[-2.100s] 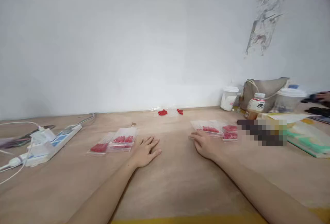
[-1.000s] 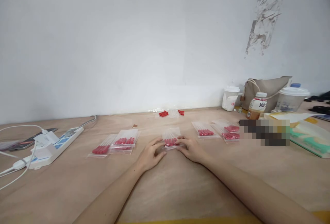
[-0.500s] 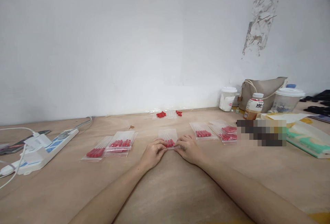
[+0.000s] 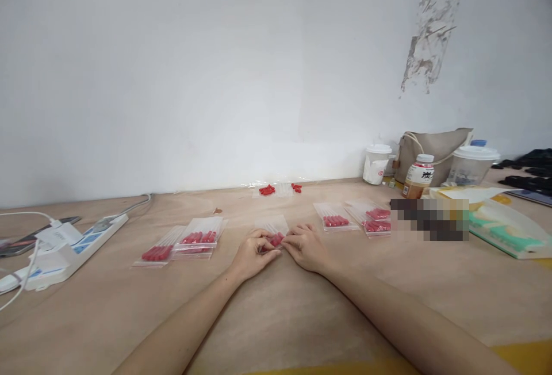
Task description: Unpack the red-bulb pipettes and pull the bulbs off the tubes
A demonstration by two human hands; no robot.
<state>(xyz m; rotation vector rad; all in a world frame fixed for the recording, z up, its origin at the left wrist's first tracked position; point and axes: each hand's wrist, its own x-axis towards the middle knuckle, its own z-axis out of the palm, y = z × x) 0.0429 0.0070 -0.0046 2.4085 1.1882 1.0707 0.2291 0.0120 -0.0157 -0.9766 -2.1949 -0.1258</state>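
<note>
A small clear zip bag lies on the table between my hands, holding several white sticks with red ends. My left hand pinches its near left edge. My right hand has its fingers closed on the near right edge, and the fingers partly cover the bag's mouth. To the left lie more filled bags: one bag with its red ends towards me, and a small stack beside it. On the right are another filled bag and overlapping bags.
Loose red pieces lie on clear plastic by the wall. A power strip with chargers and cables is at left. A lidded cup, a drink bottle, a grey bag and a green-white packet stand or lie at right.
The bag between my hands has turned slightly, its near edge shifting relative to my fingers. My left thumb has moved along the edge towards the right hand. The whole view has shifted a little.
</note>
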